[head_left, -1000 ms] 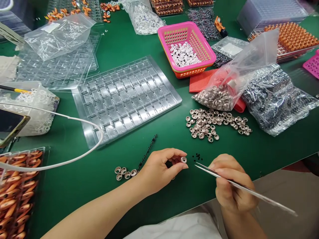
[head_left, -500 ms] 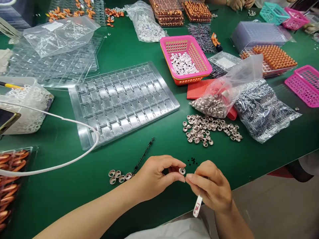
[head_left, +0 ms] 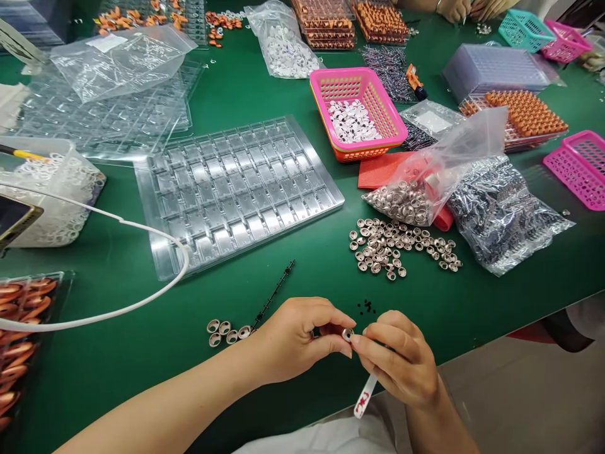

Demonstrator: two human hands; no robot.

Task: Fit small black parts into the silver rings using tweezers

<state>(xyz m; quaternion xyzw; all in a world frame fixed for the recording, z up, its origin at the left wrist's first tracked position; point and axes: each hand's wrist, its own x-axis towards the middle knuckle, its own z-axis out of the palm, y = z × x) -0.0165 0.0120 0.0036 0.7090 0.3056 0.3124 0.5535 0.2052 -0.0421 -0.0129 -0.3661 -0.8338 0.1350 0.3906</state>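
Observation:
My left hand (head_left: 295,337) pinches a small silver metal cap (head_left: 348,333) between thumb and fingers, just above the green table's near edge. My right hand (head_left: 401,362) is closed around tweezers (head_left: 365,397), whose white tail end sticks out below the palm; its fingertips meet the cap. Tiny black beads (head_left: 365,308) lie just beyond the hands. A thin black strip of parts (head_left: 274,295) lies to the left, beside a few finished caps (head_left: 225,331). A loose pile of silver caps (head_left: 399,247) is spread further back right.
A clear compartment tray (head_left: 236,189) lies in the middle. A pink basket (head_left: 359,113) of white parts, plastic bags of caps (head_left: 425,183) and dark parts (head_left: 501,214), trays of orange parts (head_left: 524,113) and a white cable (head_left: 118,221) surround it. Another person's hands (head_left: 467,7) work at the far edge.
My right hand turned the tweezers from pointing left to tail-down and closed in on the cap held in my left hand. The view shifted slightly up and right.

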